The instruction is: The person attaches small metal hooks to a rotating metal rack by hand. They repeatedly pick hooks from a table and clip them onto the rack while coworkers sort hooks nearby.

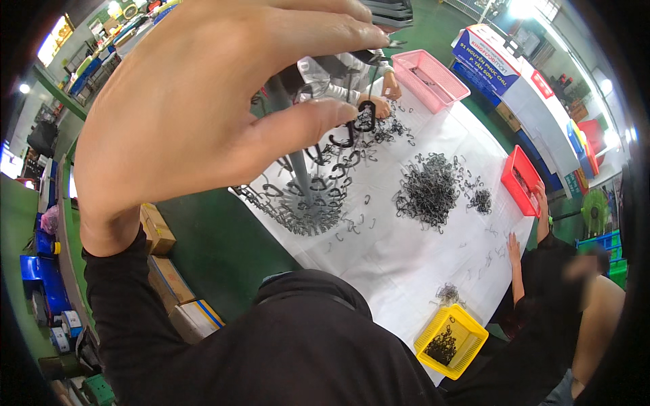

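Observation:
My left hand (203, 101) is raised close to the camera, in a black sleeve, with fingers and thumb spread in a wide curve and nothing between them. The thumb tip is right beside a black oval hook (366, 116); I cannot tell whether they touch. Below it, a grey pole (298, 169) carries rings of several black hooks (308, 213) hanging around it. A large heap of loose black hooks (428, 189) lies on the white table (399, 264). My right hand is out of sight.
A pink basket (430, 78) is at the far end, a red basket (520, 179) at the right edge and a yellow basket (451, 340) with hooks at the near corner. One person works at the far end (379, 95), another at the right (562, 291). Cardboard boxes (166, 271) stand on the green floor.

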A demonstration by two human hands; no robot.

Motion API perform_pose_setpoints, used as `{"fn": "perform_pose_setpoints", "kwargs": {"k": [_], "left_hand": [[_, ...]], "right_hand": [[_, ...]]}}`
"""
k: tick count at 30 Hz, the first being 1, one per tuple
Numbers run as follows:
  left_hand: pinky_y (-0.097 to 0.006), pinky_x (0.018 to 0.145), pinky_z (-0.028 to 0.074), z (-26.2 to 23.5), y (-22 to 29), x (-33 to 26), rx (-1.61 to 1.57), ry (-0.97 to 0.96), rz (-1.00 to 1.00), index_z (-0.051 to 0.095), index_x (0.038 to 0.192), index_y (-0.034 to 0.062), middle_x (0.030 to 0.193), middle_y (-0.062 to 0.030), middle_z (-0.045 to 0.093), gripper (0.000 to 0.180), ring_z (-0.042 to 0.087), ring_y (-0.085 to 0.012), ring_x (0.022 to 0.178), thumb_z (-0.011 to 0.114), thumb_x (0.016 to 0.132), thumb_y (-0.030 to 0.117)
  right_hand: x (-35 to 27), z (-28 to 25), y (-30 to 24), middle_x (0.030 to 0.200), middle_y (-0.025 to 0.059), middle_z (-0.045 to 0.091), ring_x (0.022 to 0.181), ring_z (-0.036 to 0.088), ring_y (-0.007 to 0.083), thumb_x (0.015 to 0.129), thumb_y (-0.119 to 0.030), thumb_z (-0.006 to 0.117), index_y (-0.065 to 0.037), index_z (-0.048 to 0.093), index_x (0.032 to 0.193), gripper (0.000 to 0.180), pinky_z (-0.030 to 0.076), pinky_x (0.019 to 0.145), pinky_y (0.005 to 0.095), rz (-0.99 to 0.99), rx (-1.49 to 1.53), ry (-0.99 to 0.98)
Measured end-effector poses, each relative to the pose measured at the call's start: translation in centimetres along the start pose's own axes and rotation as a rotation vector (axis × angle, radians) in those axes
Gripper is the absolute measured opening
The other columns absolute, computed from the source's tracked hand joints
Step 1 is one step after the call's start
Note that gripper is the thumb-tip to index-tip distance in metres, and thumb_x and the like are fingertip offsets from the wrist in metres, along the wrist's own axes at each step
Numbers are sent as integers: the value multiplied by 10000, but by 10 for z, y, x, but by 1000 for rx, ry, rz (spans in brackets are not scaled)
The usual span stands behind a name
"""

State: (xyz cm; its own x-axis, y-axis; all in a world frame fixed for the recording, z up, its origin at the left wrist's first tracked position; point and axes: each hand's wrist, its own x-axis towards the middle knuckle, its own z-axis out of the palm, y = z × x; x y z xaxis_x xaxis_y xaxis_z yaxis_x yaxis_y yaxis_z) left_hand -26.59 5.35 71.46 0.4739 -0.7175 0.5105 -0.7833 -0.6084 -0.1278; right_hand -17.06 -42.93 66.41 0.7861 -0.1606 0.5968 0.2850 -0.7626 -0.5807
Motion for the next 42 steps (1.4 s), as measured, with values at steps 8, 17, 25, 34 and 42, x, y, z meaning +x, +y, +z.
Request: {"fn": "perform_pose_setpoints", "kwargs": {"k": [8,17,25,34,42], "left_hand": [[-366,878,497,0,4,-1,2,7,-32,617,1168,21,1145,-157,617,493,610,-314,1037,739,700,119],[-370,906,472,4,16,8,-94,-27,-192,641,1128,18,1157,-155,617,485,597,-326,1093,767,669,112],[-410,1063,316,-4,14,23,74,-325,-224,535,1272,-45,1331,-198,497,591,466,-344,1253,611,786,283],[-423,1089,299,1,5,11,232,-387,-161,473,1351,-4,1402,-167,451,502,399,-312,1319,502,875,155],[-398,1041,346,11,30,29,49,-251,-204,564,1247,-27,1295,-183,534,489,493,-334,1226,586,789,143]], "right_hand": [[-8,12,-34,1110,110,660,998,633,164,901,-76,580,-5,627,1142,255,483,867,281,-65,218,78],[-108,148,-165,1029,78,671,961,636,150,897,-22,582,8,640,1102,215,496,851,266,-234,870,-338],[-105,181,-188,788,151,651,669,635,273,745,-72,698,9,653,838,132,488,609,345,-367,957,-66],[-101,189,-185,630,134,632,584,630,302,736,-105,684,-10,655,780,109,467,561,383,-384,972,-50],[-108,184,-182,629,130,641,564,666,208,841,-23,594,39,628,829,72,521,543,301,-372,1062,-144]]}}
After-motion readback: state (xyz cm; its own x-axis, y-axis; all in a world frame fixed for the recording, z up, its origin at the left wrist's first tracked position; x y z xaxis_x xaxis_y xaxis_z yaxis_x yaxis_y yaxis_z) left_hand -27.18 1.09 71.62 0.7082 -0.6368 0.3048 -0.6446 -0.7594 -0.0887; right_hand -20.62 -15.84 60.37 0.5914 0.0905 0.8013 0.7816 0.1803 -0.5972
